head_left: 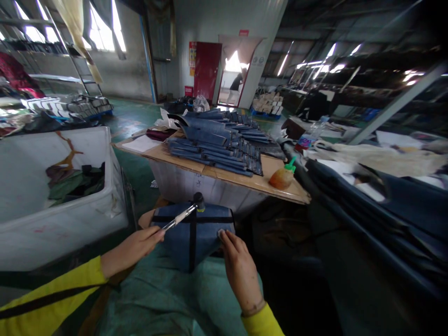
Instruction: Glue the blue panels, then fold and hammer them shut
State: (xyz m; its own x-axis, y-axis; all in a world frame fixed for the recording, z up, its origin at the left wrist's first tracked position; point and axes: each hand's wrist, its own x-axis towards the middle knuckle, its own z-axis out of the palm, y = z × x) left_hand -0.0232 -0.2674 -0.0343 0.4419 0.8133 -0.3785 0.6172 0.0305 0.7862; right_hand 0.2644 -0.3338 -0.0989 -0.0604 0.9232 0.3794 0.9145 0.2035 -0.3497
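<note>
A hammer (181, 216) with a dark head and a pale-wrapped metal shaft is gripped in my left hand (140, 245). Its head is over the top edge of a blue fabric piece (209, 233) with black straps, which lies across my lap on a green cloth (161, 298). My right hand (240, 263) is closed at the right edge of this piece, fingertips pressed on it. A small grey spot shows at those fingertips; I cannot tell what it is.
Ahead, a cardboard-topped table (157, 156) carries stacked blue fabric pieces (217, 149) and an orange glue bottle (281, 178) with a green nozzle. A white bin (115, 200) with cloth scraps stands left. Dark blue material (392, 200) is piled right. A person (235, 86) is in the far doorway.
</note>
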